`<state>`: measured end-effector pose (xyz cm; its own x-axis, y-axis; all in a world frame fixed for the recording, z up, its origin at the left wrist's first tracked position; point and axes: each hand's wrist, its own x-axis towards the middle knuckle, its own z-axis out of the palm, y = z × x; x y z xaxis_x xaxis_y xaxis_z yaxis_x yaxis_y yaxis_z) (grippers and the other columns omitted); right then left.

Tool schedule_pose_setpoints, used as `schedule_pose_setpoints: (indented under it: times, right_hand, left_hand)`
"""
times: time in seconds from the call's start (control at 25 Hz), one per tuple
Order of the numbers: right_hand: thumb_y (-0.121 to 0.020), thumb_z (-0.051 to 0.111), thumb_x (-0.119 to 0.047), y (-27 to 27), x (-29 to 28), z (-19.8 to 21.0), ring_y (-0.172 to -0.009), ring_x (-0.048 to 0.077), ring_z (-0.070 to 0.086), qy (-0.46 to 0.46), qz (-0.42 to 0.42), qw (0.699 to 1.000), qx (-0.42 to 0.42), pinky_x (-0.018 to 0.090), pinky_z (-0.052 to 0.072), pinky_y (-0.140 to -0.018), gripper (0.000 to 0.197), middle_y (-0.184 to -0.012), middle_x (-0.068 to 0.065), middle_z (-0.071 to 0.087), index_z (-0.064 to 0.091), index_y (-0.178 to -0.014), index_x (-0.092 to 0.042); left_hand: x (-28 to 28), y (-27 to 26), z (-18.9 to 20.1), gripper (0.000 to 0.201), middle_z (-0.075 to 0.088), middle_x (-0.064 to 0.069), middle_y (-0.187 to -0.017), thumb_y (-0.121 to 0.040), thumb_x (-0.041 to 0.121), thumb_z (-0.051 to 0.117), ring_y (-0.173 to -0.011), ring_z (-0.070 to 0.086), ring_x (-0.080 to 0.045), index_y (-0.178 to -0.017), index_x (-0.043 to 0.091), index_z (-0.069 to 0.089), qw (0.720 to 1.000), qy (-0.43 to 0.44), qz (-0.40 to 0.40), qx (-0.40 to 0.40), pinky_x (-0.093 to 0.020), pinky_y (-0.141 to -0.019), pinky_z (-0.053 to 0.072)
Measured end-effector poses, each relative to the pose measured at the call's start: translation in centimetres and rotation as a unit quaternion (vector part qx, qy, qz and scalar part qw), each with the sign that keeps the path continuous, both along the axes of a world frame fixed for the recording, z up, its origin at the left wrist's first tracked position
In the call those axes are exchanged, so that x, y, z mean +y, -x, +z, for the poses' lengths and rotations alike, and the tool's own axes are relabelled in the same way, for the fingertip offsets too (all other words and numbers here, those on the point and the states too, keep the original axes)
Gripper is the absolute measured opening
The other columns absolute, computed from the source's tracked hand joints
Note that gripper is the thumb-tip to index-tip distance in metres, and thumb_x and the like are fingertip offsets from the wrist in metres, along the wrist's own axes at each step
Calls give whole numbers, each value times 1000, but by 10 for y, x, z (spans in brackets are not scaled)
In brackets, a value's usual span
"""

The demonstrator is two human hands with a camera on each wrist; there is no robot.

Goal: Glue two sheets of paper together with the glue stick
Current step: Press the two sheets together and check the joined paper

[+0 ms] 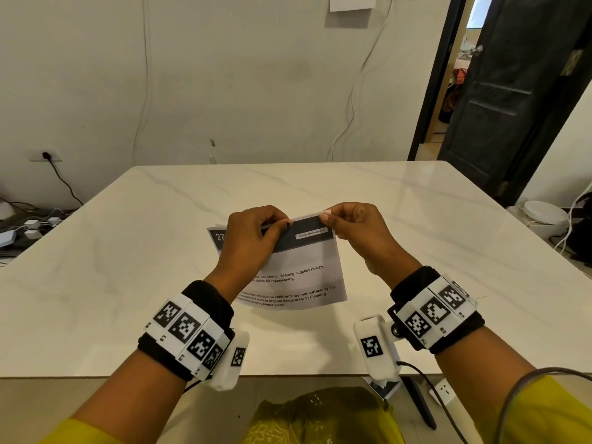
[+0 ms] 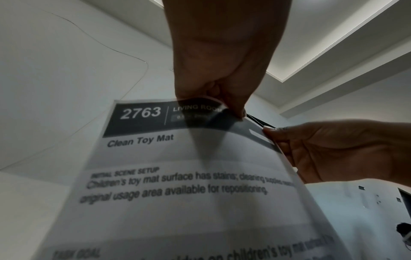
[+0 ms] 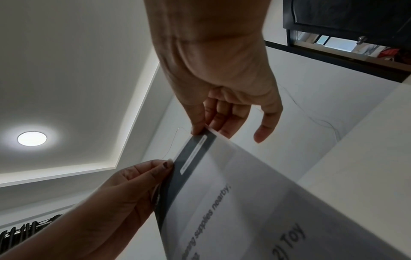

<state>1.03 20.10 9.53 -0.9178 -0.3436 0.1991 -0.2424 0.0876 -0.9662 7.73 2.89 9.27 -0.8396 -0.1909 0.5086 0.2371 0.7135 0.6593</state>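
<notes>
Both hands held the printed sheets (image 1: pixel 298 267) above the desk (image 1: pixel 416 251), the left hand (image 1: pixel 253 238) and right hand (image 1: pixel 358 232) each pinching the top edge. No glue stick was in view. Risk, as judged: uneven pull at the pinch points could skew or curl the sheets before they bond, leaving edges misaligned or wrinkled.

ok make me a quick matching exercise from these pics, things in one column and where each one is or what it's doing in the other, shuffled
Things:
1. left hand
2. right hand
3. printed sheet
4. wall socket

Places or states:
A. held up above the marble table
B. on the wall, far left, with a black plug in it
C. pinches the sheet's top right corner
D. pinches the sheet's top edge near the middle

Pairs: 1-D, 2-C, 3-A, 4-B
</notes>
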Motion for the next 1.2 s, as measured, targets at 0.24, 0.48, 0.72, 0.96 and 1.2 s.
schedule_pose_setpoints:
  times: [0.24,0.48,0.72,0.96,1.2]
  right_hand:
    - [-85,61,-18,-1,-3,-1,-68,10,58,21,-15,999,-25,17,47,-64,15,-73,0,66,63,-70,-17]
    - [-84,62,-20,-4,-3,-3,-56,1,63,41,14,996,-80,11,51,-54,14,-72,-2,67,62,-72,-14]
    - [-82,65,-15,-6,-5,-4,-55,6,65,43,-9,998,-52,13,52,-55,14,-73,1,68,62,-68,-16]
    - [-80,67,-15,-10,-14,-3,-70,23,67,6,1,1000,19,29,55,-72,8,-75,4,70,67,-72,-15]
    - [-81,66,-19,-11,-12,-4,-74,24,70,9,21,1000,15,30,58,-73,6,-80,3,72,69,-77,-17]
  left_hand:
    - [-1,0,-3,14,71,0,-85,-90,24,56,-77,64,-13,-88,17,67,999,28,-19,-25,-26,-70,51]
    - [-5,3,-5,13,71,1,-84,-90,20,55,-78,64,-16,-86,17,67,999,35,-5,-13,-30,-71,51]
    - [-6,0,-7,16,70,1,-87,-93,27,50,-77,63,-15,-89,19,63,999,21,-11,-32,-20,-64,44]
    - [11,0,6,15,69,2,-84,-89,34,56,-73,62,-13,-93,23,66,1000,19,-23,-4,-19,-62,45]
    - [15,-4,9,9,70,2,-84,-89,22,58,-76,64,-11,-87,19,67,999,-15,-2,45,-21,-68,52]
